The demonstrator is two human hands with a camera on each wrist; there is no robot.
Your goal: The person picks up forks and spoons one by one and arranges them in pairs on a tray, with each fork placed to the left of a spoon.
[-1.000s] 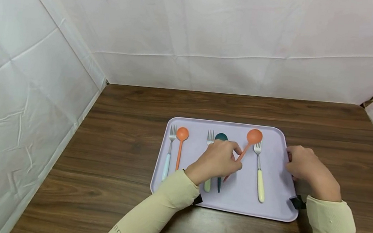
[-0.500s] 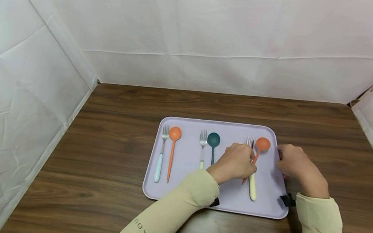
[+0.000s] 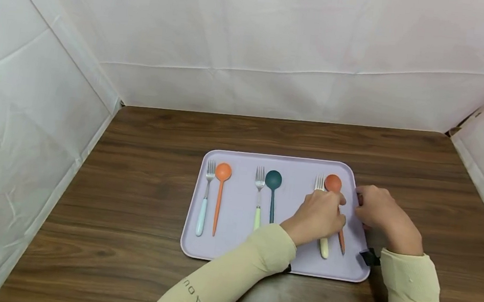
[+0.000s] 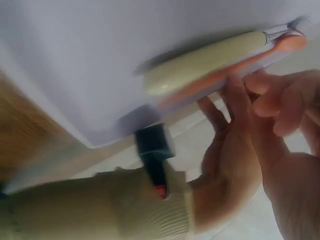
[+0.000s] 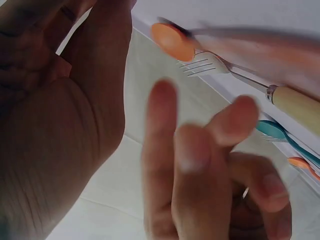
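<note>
In the head view my left hand (image 3: 318,214) is over the right part of the lilac tray (image 3: 231,248), covering the middle of an orange spoon (image 3: 333,183). In the left wrist view its fingers are spread and loosely bent, with fingertips right at the handle of that spoon (image 4: 290,43). Close beside the spoon lies a fork with a pale yellow handle (image 4: 207,62). My right hand (image 3: 387,216) grips the right edge of the tray, its fingers bent at the rim.
Further left on the tray lie a fork with a green handle (image 3: 257,216), a dark teal spoon (image 3: 273,180), another orange spoon (image 3: 223,172) and a fork with a light blue handle (image 3: 201,218). White sheeting (image 3: 230,91) walls the back and sides of the wooden table (image 3: 130,198).
My left hand has carried the orange spoon rightward across the yellow-handled fork and laid it to that fork's right, its fingers now loosened. My right hand has stayed at the tray edge.
</note>
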